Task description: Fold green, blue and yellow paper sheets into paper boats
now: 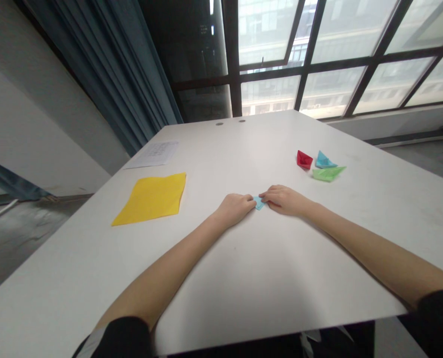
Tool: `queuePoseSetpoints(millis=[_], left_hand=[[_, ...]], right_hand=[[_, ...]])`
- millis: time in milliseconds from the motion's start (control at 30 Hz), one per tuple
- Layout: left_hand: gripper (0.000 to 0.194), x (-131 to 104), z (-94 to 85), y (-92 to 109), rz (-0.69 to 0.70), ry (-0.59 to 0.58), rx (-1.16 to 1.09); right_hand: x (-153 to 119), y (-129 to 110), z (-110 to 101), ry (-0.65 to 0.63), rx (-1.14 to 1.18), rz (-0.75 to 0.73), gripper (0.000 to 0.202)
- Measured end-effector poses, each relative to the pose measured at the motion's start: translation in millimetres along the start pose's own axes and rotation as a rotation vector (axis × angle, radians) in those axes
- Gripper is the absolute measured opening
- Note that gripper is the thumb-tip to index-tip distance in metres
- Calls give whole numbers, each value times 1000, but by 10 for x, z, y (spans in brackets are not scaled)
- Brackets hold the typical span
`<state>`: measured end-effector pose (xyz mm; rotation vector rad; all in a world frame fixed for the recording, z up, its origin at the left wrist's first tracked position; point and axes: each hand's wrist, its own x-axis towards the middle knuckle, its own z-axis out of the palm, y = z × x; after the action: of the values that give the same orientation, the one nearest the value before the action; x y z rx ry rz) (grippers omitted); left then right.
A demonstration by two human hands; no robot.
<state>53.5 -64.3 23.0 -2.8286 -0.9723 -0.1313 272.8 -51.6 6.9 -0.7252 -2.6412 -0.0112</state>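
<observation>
A small piece of folded light blue paper lies on the white table between my two hands. My left hand is closed at its left edge, fingertips and thumb gripping it. From the other side my right hand has its fingers bent onto the paper's right edge, also closed on it. The fingers cover part of the paper, so its full shape is hidden. Beyond my right hand sit three folded paper boats: a red one, a blue one and a green one.
On the left of the white table lies yellow paper, with a printed white sheet behind it. Two round inserts are set near the table's far edge. Blue curtains and windows stand beyond.
</observation>
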Motion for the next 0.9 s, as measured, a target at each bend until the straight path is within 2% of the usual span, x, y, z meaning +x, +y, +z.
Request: queuePoseSetpoints(millis=[233, 500, 600, 700, 900], left_hand=[[26, -15, -122, 184, -10, -95, 89], [29, -55, -70, 321, -117, -151, 59], [30, -73, -97, 311, -141, -213, -2], [29, -97, -119, 258, -109, -264, -99], [31, -126, -53, 139, -80, -302, -223]], right_hand=[[-17, -34, -25, -25, -56, 23, 35], [-30, -16, -26, -38, -43, 39, 35], [-30, -11, -41, -38, -13, 55, 33], [-39, -7, -56, -32, 11, 63, 31], [-70, 22, -53, -18, 55, 52, 30]])
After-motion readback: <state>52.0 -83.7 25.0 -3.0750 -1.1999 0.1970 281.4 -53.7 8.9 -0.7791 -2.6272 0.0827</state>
